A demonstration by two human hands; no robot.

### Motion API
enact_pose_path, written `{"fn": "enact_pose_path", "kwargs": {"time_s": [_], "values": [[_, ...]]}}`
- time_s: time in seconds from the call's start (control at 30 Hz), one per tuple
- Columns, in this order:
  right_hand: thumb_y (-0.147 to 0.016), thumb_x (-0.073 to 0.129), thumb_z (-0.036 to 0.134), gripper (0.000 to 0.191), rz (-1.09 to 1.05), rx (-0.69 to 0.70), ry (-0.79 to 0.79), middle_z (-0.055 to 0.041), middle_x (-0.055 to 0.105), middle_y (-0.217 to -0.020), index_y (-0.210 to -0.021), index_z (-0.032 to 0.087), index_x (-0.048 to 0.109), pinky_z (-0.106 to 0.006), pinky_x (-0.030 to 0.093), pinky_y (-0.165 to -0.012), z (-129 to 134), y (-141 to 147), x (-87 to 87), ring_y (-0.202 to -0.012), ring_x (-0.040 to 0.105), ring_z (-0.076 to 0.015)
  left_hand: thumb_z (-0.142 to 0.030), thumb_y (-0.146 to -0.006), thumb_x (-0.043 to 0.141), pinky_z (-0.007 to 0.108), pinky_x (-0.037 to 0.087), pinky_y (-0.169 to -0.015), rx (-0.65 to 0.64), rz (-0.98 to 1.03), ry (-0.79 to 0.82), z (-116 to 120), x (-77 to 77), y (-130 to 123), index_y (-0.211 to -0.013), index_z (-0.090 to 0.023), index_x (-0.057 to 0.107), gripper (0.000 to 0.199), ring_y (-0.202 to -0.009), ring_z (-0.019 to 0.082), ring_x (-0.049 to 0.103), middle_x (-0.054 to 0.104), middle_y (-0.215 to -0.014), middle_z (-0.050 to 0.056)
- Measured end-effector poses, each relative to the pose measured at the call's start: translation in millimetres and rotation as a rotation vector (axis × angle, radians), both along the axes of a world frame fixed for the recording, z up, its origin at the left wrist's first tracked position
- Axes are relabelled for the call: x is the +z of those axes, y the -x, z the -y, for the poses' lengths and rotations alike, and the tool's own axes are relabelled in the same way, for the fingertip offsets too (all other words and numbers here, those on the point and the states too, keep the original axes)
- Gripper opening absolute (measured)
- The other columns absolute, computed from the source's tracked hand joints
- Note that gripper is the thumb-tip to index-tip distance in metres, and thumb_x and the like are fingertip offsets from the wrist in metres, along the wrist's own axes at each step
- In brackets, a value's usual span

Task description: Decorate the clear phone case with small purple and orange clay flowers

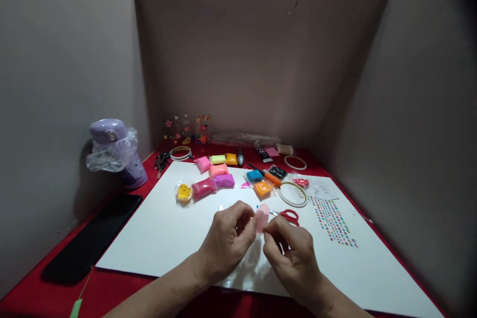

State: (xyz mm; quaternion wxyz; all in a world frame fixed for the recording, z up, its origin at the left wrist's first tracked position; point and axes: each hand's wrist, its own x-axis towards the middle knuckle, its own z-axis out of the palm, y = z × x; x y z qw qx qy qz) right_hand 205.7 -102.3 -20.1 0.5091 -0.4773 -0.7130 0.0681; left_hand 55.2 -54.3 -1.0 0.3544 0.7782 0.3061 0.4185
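A thin, rounded piece of pale pink clay [262, 217] is held up between my two hands, over the white board [149, 238]. My left hand [229, 233] pinches its left side between thumb and fingers. At its lower right edge, the fingertips of my right hand [290, 253] are pressed together on it. Just behind lie red-handled scissors [290, 216], their blades partly covered by the clay and my fingers. Under my hands is a clear plastic sheet [244, 273], partly hidden.
Several clay packets, including a crimson one [203, 188] and an orange one [263, 189], lie along the board's far part. A sheet of gem stickers [333, 221] is at right, near a tape roll [293, 194]. A black phone [93, 238] and purple bottle [132, 169] are left.
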Motion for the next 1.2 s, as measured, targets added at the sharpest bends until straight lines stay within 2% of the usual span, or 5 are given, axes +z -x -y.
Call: {"fn": "enact_pose_path", "kwargs": {"time_s": [0.57, 0.87, 1.0, 1.07, 1.2], "values": [[-0.081, 0.049, 0.01, 0.012, 0.048, -0.055, -0.035, 0.0049, 0.043, -0.055, -0.072, 0.018, 0.053, -0.023, 0.031, -0.047, -2, -1, -1.2, -0.045, 0.039, -0.0088, -0.013, -0.085, 0.048, 0.021, 0.039, -0.053, -0.037, 0.095, 0.026, 4, -5.1, 1, -0.093, -0.018, 0.051, 0.01, -0.058, 0.01, 0.052, 0.057, -0.072, -0.001], [-0.084, 0.051, 0.009, 0.01, 0.091, -0.023, -0.071, 0.0032, 0.05, -0.06, -0.084, 0.019, 0.055, -0.025, 0.034, -0.05, 0, -5, -2.1, -0.049, 0.044, -0.0102, -0.01, -0.084, 0.048, 0.021, 0.04, -0.053, 0.025, 0.044, -0.178, 2, -11.4, 5, -0.097, -0.018, 0.051, 0.016, -0.058, 0.009, 0.05, 0.056, -0.074, 0.0], [-0.081, 0.054, 0.01, 0.019, 0.003, -0.074, -0.171, -0.007, 0.059, -0.092, -0.098, 0.019, 0.054, -0.033, 0.048, -0.07, -6, -11, 7.8, -0.085, 0.058, -0.0202, -0.006, -0.083, 0.046, 0.022, 0.04, -0.055, 0.025, -0.026, -0.352, -2, -10.9, 9, -0.099, -0.019, 0.048, 0.021, -0.057, 0.01, 0.048, 0.056, -0.073, 0.0], [-0.079, 0.057, 0.013, 0.033, 0.044, -0.069, -0.155, -0.0122, 0.055, -0.113, -0.112, 0.019, 0.052, -0.044, 0.047, -0.087, -11, -16, 11.5, -0.108, 0.054, -0.0271, -0.004, -0.084, 0.044, 0.023, 0.041, -0.057, 0.003, -0.077, -0.445, -5, -9.7, 12, -0.1, -0.019, 0.047, 0.022, -0.061, 0.011, 0.05, 0.058, -0.077, 0.001], [-0.077, 0.062, 0.017, 0.048, 0.145, -0.005, -0.09, -0.0122, 0.056, -0.12, -0.123, 0.021, 0.048, -0.05, 0.043, -0.095, -18, -22, 10.3, -0.115, 0.051, -0.0295, -0.003, -0.085, 0.043, 0.026, 0.042, -0.063, -0.014, -0.136, -0.556, -10, -8.0, 18, -0.102, -0.019, 0.047, 0.025, -0.069, 0.014, 0.055, 0.06, -0.081, 0.004]]}}
